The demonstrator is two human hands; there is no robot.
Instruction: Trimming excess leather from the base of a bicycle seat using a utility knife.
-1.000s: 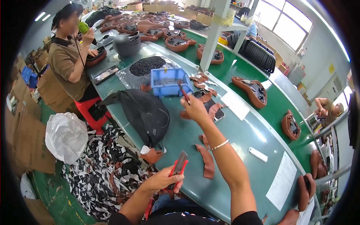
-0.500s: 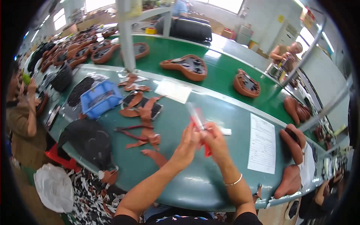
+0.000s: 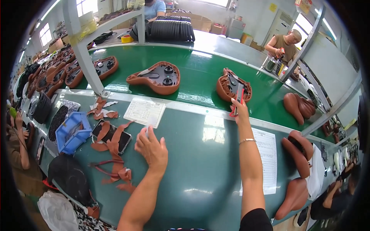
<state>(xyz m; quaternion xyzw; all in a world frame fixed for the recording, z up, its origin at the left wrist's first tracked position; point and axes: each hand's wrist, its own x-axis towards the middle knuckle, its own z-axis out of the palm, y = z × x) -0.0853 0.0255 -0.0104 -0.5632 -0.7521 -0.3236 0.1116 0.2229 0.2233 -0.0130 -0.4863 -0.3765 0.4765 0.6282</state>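
Far left on my counter (image 3: 200, 169) there's a blue bin (image 3: 71, 133), then a pile of brown leather scraps (image 3: 113, 148) with pliers lying among them. My left hand (image 3: 152, 148) rests flat and open near the scraps, gripping nothing. Further right, my right hand (image 3: 239, 111) has its grip closed around red-handled scissors (image 3: 236, 103), reaching toward a brown saddle (image 3: 233, 85) on the green belt.

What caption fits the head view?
Right hand reaches red-handled tool toward brown saddle; left hand rests on table.
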